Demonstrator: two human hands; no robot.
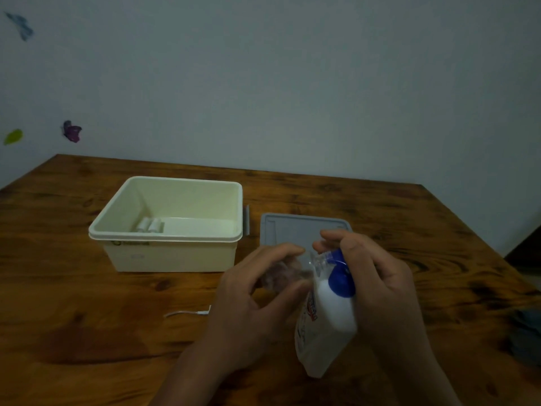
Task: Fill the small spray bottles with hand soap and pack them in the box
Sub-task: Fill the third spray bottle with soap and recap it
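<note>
A white hand soap bottle (pixel 325 326) with a blue pump top (pixel 341 279) stands at the front right of the table. My right hand (pixel 380 282) is closed around its pump. My left hand (pixel 254 291) grips a small clear spray bottle (pixel 288 272) and holds it against the pump's nozzle. A cream plastic box (pixel 169 253) stands open to the left, with two small white-capped bottles (pixel 149 225) lying in its near left corner.
The box's grey lid (pixel 292 227) lies flat behind my hands. A thin white spray tube (pixel 190 312) lies on the wooden table (pixel 87 332) left of my left hand. A dark cloth-like thing (pixel 527 332) shows at the right edge. Butterfly stickers dot the wall.
</note>
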